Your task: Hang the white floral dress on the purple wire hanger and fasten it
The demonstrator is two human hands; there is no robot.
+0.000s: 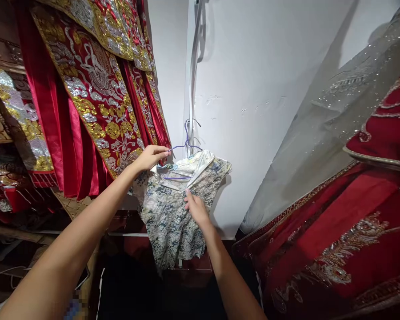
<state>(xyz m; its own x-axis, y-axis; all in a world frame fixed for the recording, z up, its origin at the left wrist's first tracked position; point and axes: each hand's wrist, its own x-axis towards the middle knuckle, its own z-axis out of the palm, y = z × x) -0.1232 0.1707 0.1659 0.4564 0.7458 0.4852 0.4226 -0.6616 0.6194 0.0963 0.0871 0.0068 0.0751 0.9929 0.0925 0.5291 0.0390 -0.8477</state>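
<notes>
A small pale dress (pixel 171 213) with a blue-green pattern hangs in front of the white wall on a thin purple wire hanger (pixel 186 144). My left hand (pixel 151 156) pinches the left arm of the hanger at the dress's shoulder. Lower and to the right, my right hand (pixel 196 206) grips the fabric on the dress's front. The hanger's hook points up beside a grey strip running down the wall.
Red garments with gold and silver embroidery (pixel 93 89) hang at the left. More red embroidered fabric (pixel 353 231) and a grey sequined cloth (pixel 323 133) fill the right. The white wall (pixel 253 89) is behind. Dark furniture (pixel 126 249) lies below.
</notes>
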